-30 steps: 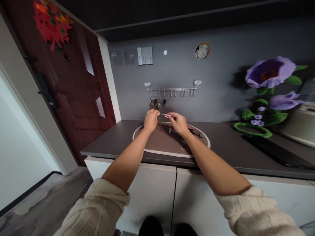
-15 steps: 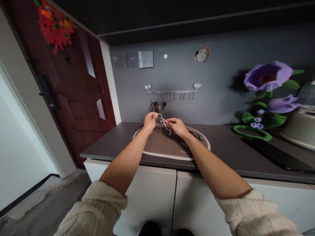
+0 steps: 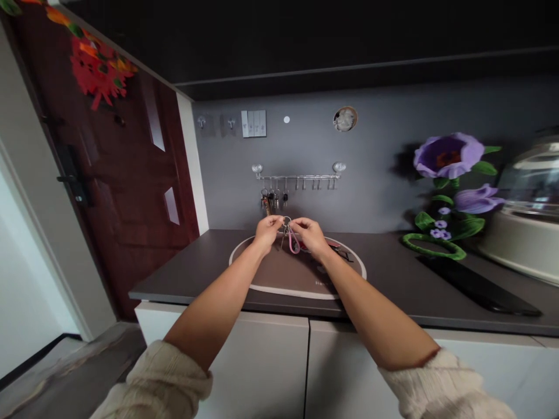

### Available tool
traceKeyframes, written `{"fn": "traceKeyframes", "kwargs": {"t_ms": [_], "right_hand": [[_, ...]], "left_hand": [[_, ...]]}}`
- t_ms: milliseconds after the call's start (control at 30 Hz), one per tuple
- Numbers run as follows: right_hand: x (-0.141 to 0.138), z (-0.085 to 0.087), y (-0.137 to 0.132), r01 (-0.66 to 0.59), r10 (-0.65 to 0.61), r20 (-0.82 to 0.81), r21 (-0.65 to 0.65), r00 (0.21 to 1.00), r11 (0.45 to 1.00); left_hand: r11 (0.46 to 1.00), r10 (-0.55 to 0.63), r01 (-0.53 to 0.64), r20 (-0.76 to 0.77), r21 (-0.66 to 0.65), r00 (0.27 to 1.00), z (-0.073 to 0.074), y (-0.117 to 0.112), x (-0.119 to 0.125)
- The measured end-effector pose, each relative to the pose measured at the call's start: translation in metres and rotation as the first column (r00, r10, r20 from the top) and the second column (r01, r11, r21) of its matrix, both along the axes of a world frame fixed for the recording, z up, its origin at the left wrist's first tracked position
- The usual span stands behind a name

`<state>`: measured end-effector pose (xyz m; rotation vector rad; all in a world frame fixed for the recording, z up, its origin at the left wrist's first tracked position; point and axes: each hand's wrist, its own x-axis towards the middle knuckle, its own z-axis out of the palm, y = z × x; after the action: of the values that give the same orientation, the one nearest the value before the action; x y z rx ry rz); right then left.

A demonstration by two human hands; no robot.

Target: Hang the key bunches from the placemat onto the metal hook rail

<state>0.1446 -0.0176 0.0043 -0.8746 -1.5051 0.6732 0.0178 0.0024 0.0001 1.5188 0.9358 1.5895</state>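
Between my two hands hangs a metal key ring [image 3: 287, 219] above the mat. My left hand [image 3: 267, 233] pinches its left side with thumb and fingertips. On the right side, my right hand [image 3: 308, 234] is closed in a pinch on the same ring. Thin keys [image 3: 283, 238] dangle below it, along with a pink strap loop [image 3: 294, 243]. Behind, a clear hook rail [image 3: 301, 177] on the wall carries several sets of keys [image 3: 275, 199] on its left hooks. More red and black items [image 3: 340, 250] lie on the mat, partly hidden by my right hand.
A brown oval mat [image 3: 283, 279] with a pale rim covers part of the dark counter [image 3: 183, 267]. To the right stand purple artificial flowers [image 3: 449, 157], a long black object [image 3: 480, 285] and a pale appliance [image 3: 519, 238]. A dark red door [image 3: 126, 192] is at left.
My right hand has moved from the pink strap up to the key ring, and the strap now hangs down freely. The view has tilted up slightly.
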Motion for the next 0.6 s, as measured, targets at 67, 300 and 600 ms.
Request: {"fn": "traceKeyframes", "kwargs": {"t_ms": [67, 300, 600], "right_hand": [[0.002, 0.002, -0.001, 0.01, -0.01, -0.025, -0.013, 1.0, 1.0], [0.007, 0.002, 0.002, 0.051, -0.051, -0.02, 0.003, 0.999, 0.999], [0.011, 0.011, 0.018, 0.112, -0.111, -0.06, 0.016, 0.992, 0.994]], "left_hand": [[1.0, -0.015, 0.015, -0.006, 0.023, 1.0, 0.0, -0.002, 0.001], [0.992, 0.037, -0.032, -0.04, 0.121, 0.999, -0.001, -0.003, 0.003], [0.978, 0.154, -0.123, -0.19, 0.166, 0.97, -0.013, 0.009, 0.001]]}}
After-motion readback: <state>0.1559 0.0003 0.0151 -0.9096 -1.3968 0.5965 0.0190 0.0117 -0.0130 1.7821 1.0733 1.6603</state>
